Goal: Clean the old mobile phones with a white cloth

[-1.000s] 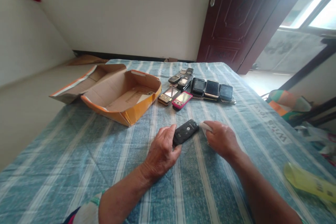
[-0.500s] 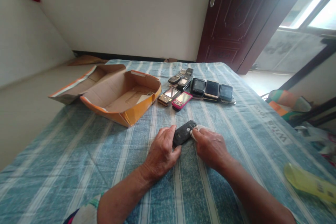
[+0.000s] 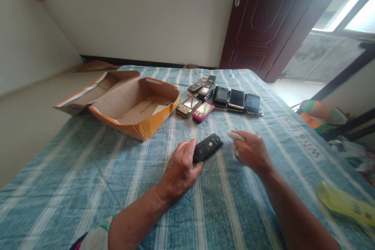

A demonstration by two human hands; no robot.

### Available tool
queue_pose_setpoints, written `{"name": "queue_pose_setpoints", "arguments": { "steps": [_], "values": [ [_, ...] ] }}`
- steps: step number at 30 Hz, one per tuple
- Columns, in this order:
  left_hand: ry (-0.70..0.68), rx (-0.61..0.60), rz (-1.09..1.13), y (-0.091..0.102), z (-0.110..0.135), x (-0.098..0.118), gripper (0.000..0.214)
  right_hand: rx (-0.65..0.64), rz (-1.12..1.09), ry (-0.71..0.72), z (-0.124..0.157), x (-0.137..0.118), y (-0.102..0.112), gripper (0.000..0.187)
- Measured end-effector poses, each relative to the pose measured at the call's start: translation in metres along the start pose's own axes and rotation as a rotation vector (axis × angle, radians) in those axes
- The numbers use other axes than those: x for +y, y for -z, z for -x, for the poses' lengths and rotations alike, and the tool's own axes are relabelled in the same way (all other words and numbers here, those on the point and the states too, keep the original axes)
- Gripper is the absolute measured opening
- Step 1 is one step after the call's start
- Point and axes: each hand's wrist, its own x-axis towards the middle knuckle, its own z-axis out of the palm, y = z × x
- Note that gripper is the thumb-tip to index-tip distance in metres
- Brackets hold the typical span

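Observation:
Between the thumb and fingers of my left hand (image 3: 182, 166) is a black mobile phone (image 3: 208, 147), its back with a round light logo turned up. The phone is at the tablecloth, tilted up to the right. My right hand (image 3: 252, 151) is closed around a bunched white cloth (image 3: 236, 137), apart from the phone on its right side. Beyond the hands lie a pink phone (image 3: 203, 111) and a gold-and-black phone (image 3: 188, 107), side by side with screens up.
An opened orange cardboard box (image 3: 134, 125) stands at the left. Several more phones (image 3: 236, 99) lie in stacks further back. A yellow bag (image 3: 345, 205) is at the right edge. Blue striped cloth (image 3: 123, 187) covers the table; a dark red door (image 3: 263, 19) is behind.
My right hand has lifted off the phone and moved right with the white cloth, uncovering the phone's far end. My left hand keeps its hold in the same place.

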Motion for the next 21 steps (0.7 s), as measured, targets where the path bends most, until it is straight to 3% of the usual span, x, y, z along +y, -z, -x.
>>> {"name": "queue_pose_setpoints", "arguments": {
  "steps": [6, 11, 17, 21],
  "values": [
    [-0.003, 0.002, -0.009, 0.000, 0.001, 0.000, 0.055, -0.152, 0.491, 0.249, 0.009, -0.002, -0.021, 0.023],
    [-0.003, 0.012, -0.001, -0.002, 0.002, -0.001, 0.056, -0.175, 0.810, 0.334, 0.016, -0.006, -0.035, 0.019],
    [-0.024, 0.020, 0.000, -0.002, 0.002, -0.002, 0.057, -0.177, 0.743, 0.427, 0.024, -0.008, -0.039, 0.021],
    [-0.019, -0.011, -0.009, -0.003, 0.002, -0.004, 0.057, -0.191, 0.603, 0.577, 0.032, -0.009, -0.047, 0.019]
  ]
}}
